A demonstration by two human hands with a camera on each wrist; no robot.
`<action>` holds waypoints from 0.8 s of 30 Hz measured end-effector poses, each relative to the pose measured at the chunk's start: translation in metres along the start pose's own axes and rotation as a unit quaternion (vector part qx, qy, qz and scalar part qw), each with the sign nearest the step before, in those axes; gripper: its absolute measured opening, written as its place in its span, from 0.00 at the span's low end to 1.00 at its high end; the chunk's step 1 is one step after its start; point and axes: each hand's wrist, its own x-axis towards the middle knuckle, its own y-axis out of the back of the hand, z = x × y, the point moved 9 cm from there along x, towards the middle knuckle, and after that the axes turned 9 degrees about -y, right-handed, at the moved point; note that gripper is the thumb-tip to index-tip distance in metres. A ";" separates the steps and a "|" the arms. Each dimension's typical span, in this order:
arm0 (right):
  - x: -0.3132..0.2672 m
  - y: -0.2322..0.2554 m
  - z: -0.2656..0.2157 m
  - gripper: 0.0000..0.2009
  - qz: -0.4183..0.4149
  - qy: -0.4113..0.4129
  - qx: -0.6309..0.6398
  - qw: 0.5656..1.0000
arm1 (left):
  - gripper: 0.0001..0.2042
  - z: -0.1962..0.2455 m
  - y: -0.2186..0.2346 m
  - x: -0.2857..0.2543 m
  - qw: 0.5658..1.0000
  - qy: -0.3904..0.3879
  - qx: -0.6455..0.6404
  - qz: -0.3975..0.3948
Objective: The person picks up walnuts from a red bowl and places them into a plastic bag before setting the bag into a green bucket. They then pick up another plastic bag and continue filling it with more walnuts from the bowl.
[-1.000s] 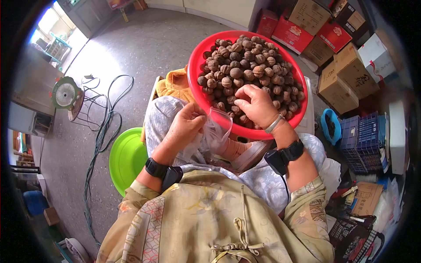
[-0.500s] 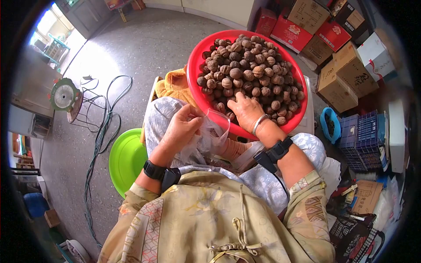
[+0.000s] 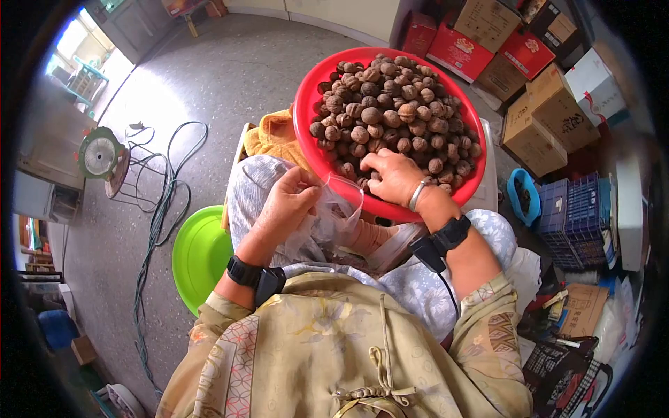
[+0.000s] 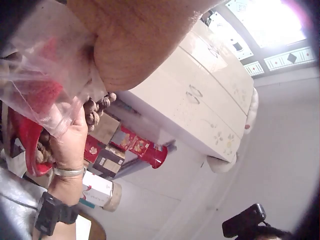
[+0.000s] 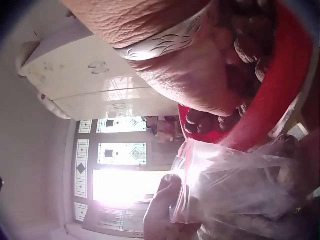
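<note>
A red basin [image 3: 304, 132] heaped with brown walnuts [image 3: 390, 115] stands in front of the person's knees. My left hand [image 3: 284, 203], left of the basin's near rim, pinches the edge of a clear plastic bag [image 3: 341, 209]. The bag's mouth [image 5: 187, 175] gapes toward the basin in the right wrist view. My right hand [image 3: 398, 180] reaches over the near rim, its fingers curled down round walnuts at the edge of the heap. Its fingertips are partly hidden among the nuts. In the left wrist view, the bag [image 4: 40, 85] overlaps the right hand's fingers.
A green basin [image 3: 202, 258] lies on the floor at left, near a cable [image 3: 164, 209] and a round fan [image 3: 101, 153]. An orange towel [image 3: 273, 136] is beside the red basin. Cardboard boxes [image 3: 536, 132], a blue crate [image 3: 568, 216] and a light-blue bag [image 3: 524, 198] stand at right.
My right hand has moved left and a little toward me from over the heap, its fingers lowering into walnuts by the near rim. My left hand keeps holding the bag in nearly the same place.
</note>
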 end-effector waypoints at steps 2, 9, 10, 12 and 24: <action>0.000 -0.007 -0.006 0.13 0.005 0.035 -0.014 0.999 | 0.05 0.001 -0.001 -0.001 1.000 0.001 -0.009 -0.003; 0.003 -0.012 -0.003 0.14 -0.004 0.010 -0.099 0.995 | 0.05 0.004 -0.001 0.000 1.000 0.007 0.012 -0.003; 0.001 -0.004 -0.003 0.13 0.019 0.011 -0.080 0.997 | 0.05 0.002 -0.002 0.001 1.000 -0.002 0.002 -0.005; -0.005 0.012 -0.007 0.13 0.041 0.013 -0.061 0.997 | 0.05 -0.001 -0.002 0.003 1.000 -0.009 -0.009 -0.006; -0.027 0.038 -0.048 0.14 -0.036 0.081 0.255 0.963 | 0.05 0.001 -0.006 0.006 0.999 -0.028 -0.016 -0.008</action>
